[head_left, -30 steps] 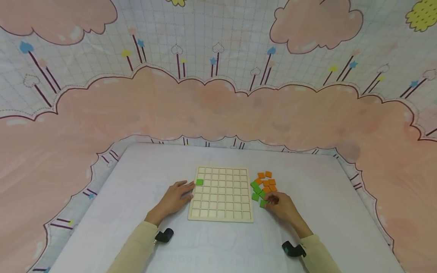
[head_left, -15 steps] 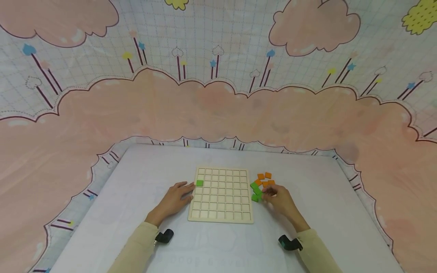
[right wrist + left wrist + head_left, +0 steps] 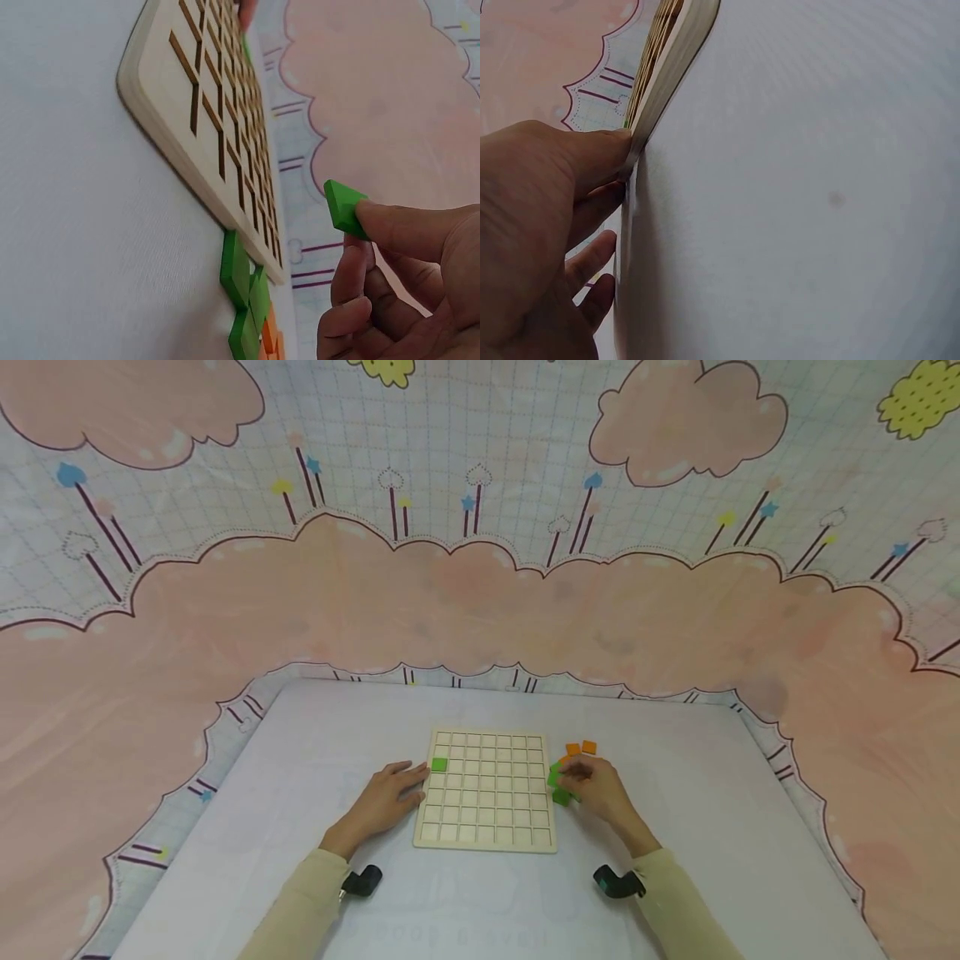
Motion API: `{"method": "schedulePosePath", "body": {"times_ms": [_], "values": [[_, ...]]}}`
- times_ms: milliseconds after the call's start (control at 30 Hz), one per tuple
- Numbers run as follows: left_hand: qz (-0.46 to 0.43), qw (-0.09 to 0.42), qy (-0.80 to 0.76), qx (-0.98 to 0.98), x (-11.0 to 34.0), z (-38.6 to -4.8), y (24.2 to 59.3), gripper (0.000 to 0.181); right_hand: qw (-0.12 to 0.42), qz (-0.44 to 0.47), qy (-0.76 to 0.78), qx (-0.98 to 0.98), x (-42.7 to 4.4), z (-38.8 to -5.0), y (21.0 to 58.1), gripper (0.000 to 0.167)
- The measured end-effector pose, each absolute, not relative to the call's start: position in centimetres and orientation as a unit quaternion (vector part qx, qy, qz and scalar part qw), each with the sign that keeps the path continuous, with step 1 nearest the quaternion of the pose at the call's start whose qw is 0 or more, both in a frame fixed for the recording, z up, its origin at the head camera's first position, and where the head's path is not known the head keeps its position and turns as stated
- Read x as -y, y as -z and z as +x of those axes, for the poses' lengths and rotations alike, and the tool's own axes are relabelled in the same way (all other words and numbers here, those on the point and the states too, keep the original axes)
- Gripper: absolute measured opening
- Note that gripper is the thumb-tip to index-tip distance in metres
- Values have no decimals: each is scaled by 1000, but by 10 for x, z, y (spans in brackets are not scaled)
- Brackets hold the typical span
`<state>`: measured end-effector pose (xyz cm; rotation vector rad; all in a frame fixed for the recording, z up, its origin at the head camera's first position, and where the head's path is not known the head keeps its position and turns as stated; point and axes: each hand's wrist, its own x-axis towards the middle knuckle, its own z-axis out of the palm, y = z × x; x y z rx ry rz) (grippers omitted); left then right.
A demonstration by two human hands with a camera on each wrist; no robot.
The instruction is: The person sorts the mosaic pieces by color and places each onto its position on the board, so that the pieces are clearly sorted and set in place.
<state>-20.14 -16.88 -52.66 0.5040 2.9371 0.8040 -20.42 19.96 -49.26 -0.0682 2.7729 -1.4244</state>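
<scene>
Nearest us on the table: the left-hand grip is relaxed, closed on nothing, fingertips against the left edge of the gridded board; we judge this steadies it. The right-hand grip pinches a green tile near one end, probably leaving the rest unobstructed. Loose green tiles lie at the board's right edge, presumably for easy reach. Farther off, we log one seated green tile in the left column, then orange tiles. Behind: patterned cloth.
</scene>
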Motion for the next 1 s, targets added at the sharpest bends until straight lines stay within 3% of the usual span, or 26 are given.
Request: {"method": "schedulePosePath", "body": {"times_ms": [1000], "values": [[165,29,-259,-951,168,-200,526,48,11,-40,490,-871,-144,-222,496,8]]}}
